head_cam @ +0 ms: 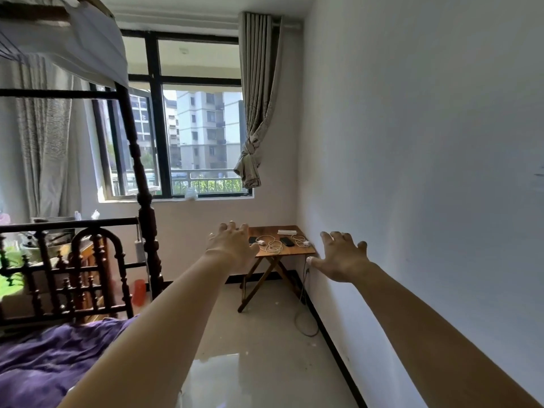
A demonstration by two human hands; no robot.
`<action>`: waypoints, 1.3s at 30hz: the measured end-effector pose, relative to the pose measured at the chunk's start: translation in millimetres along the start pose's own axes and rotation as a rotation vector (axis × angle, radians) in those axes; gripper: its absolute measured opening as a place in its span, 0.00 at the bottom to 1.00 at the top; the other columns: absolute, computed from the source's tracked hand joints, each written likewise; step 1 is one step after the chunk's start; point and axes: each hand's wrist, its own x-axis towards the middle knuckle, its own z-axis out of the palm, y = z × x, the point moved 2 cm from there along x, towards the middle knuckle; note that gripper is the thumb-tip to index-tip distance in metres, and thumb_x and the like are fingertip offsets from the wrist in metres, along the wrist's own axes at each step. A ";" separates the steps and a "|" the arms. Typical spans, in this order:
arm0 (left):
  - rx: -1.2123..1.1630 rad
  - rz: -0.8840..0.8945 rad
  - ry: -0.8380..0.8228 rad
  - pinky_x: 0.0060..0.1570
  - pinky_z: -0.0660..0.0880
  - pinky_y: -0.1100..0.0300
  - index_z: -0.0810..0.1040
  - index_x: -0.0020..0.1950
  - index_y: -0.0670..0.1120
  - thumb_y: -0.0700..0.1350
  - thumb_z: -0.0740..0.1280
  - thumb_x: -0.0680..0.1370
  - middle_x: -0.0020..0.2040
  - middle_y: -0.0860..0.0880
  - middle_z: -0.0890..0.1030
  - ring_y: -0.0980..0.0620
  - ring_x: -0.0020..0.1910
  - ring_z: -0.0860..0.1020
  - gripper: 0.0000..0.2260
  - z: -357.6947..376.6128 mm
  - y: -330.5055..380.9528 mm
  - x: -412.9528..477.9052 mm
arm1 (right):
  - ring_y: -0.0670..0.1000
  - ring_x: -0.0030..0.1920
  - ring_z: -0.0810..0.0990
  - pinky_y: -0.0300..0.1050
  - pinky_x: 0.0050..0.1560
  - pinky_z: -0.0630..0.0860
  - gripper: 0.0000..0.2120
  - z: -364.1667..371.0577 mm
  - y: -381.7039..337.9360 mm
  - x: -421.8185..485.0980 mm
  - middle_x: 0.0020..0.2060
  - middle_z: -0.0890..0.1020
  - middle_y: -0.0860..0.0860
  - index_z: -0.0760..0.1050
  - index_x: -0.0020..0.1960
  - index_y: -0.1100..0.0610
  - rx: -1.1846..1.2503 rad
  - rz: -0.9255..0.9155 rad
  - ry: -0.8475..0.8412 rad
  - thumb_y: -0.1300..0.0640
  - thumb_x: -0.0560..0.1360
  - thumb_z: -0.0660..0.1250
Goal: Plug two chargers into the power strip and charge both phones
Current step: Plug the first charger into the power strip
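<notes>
no readable text, no labels, no brand names, no numbers, no signs legible anywhere in the room

I stretch my left hand and my right hand forward, fingers spread, holding nothing. Behind them, at frame centre, a wooden folding table carries a white power strip, two dark phones and coiled white charger cables.

Counts on the corner surface

One white power strip, two dark phones, two white chargers with coiled cables; two open hands, left hand and right hand.
</notes>
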 end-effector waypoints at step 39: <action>-0.093 0.019 -0.105 0.67 0.62 0.44 0.60 0.75 0.47 0.55 0.56 0.78 0.74 0.42 0.64 0.42 0.73 0.58 0.27 292.7 -39.9 869.8 | 0.56 0.73 0.57 0.62 0.69 0.56 0.34 238.7 52.4 868.6 0.74 0.61 0.55 0.54 0.75 0.56 0.022 0.026 -0.068 0.42 0.76 0.60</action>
